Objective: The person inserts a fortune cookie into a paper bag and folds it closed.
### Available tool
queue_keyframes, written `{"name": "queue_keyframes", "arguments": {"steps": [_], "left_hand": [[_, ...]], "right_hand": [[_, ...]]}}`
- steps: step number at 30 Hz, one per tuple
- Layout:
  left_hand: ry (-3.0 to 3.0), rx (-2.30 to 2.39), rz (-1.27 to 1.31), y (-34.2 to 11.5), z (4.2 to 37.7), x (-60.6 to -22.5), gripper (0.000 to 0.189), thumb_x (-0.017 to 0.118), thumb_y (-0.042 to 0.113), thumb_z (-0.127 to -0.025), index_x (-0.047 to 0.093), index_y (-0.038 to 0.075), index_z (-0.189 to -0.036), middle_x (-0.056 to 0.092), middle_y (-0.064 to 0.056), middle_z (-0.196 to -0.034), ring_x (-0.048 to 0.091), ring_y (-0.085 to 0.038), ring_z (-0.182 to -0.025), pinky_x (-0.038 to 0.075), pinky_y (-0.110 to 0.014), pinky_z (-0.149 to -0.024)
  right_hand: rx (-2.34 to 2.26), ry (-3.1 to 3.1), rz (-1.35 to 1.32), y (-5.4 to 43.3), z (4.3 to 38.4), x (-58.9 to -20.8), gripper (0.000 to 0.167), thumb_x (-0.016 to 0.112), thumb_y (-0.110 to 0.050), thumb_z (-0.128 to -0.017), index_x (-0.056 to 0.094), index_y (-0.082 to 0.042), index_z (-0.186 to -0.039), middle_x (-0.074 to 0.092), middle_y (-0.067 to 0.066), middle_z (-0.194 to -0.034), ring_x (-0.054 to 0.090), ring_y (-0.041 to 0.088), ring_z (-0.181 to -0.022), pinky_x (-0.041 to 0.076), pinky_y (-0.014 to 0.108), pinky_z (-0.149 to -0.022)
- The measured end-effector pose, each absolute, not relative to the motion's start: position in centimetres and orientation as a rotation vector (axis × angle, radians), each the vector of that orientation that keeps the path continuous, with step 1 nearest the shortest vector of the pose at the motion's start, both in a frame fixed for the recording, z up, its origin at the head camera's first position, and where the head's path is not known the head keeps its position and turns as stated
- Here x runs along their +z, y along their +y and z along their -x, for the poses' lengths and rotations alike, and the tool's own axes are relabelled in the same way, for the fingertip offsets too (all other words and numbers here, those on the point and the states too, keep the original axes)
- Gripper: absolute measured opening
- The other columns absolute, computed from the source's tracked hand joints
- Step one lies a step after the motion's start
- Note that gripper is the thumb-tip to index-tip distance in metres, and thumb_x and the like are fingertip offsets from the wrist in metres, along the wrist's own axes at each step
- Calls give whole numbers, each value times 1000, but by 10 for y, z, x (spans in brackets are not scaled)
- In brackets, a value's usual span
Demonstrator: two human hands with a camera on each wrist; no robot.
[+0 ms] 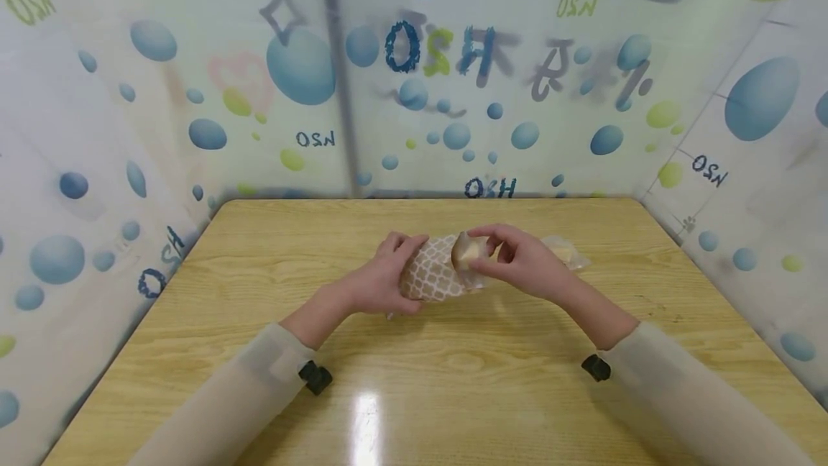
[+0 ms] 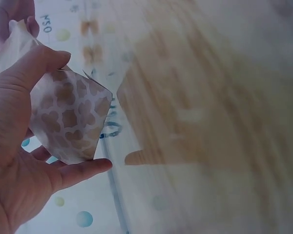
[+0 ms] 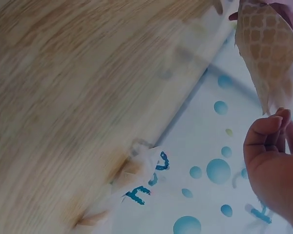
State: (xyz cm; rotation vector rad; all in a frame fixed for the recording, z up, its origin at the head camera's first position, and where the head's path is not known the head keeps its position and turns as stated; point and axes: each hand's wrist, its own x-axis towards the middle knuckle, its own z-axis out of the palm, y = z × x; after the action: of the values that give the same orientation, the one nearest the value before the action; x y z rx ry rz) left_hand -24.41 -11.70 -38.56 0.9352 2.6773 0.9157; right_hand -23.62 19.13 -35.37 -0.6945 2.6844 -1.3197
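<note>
My left hand grips a brown paper bag with a white lattice print, thumb on one side and fingers on the other. The bag lies tilted on its side, its mouth facing right. In the left wrist view the bag's folded bottom sticks out past the thumb. At the mouth, my right hand pinches a small pale packet in clear wrap, partly inside the bag. From the right wrist, the right fingertips are seen close to the bag's edge; the packet is blurred there.
Another clear-wrapped pale packet lies on the wooden table, behind the right hand. A printed curtain with blue and green dots stands along the table's far edge and both sides.
</note>
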Motion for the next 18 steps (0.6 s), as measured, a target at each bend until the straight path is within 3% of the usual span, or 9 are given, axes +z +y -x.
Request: {"name": "queue_keyframes", "arguments": {"steps": [5,18], "left_hand": [[2682,917,-915,-119,246,-385,115,93,24,-84,22,14,-174,30,-20,-160,38,-37,-145,43,-59,-123],[2662,932,-904,-119,245,-382,113,93,22,-85,23,14,-174,30,-21,-161,41,-37,-144,45,-58,-123]], "right_hand": [[-1385,2691,685,201,236,-354,49,76,-26,-105,64,-20,-153,63,9,-109,51,18,-69,47,31,-60],[-1299,2698,704,198,239,-367,39,79,-31,-103,75,-26,-142,63,6,-108,53,19,-72,48,28,-61]]}}
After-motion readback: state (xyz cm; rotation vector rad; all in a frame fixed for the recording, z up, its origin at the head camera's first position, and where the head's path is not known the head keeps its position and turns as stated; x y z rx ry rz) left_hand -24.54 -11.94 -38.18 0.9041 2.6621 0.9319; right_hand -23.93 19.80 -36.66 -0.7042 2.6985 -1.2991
